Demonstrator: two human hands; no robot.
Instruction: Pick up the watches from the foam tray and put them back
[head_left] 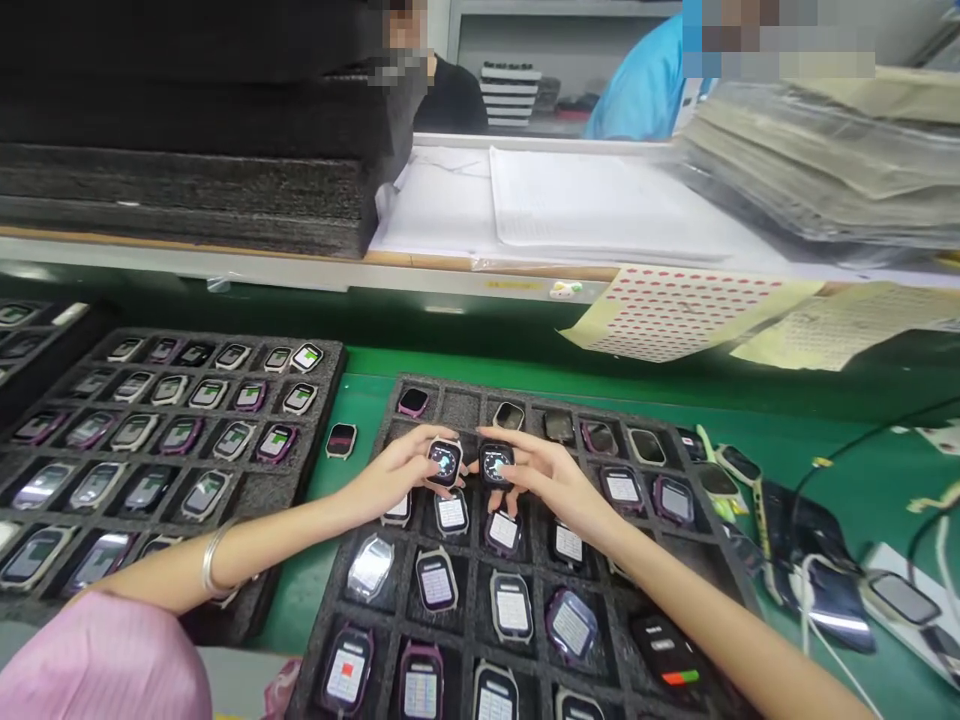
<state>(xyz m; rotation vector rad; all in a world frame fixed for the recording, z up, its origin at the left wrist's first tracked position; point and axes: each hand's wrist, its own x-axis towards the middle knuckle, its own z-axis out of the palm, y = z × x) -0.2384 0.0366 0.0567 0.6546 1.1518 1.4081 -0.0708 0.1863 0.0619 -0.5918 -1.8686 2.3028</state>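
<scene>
We have a smartwatch body in each hand, side by side over the upper part of the foam tray [420, 610] in front of us. Our left hand [394, 478] pinches the left watch [445, 461] between thumb and fingertips, the grip narrow and closed on its edges, the lit round dial facing up towards us. Our right hand [551, 480] does the same with the right watch [496, 463], its fingers curled round the far and right edges, its grip also closed on the case.

The two watches sit just beside each other, almost touching, each one lying inward from its own grip: the left watch is at the right-hand tips of the left grip, the right watch at the left-hand tips of the right grip. So the pair sits between our two hands, and neither hand is nearer to the other's watch than its own. Whether the watches rest in their pockets or are lifted just clear, we cannot tell.

Directly below both grips, towards us, run rows of pockets filled with more watches with white labelled screens. Beyond the grips lie darker-screened watches. Well off to the left of the left grip a second foam tray [300, 470] holds more watches, and a lone watch [341, 440] lies on the green counter [367, 400] between the trays.
</scene>
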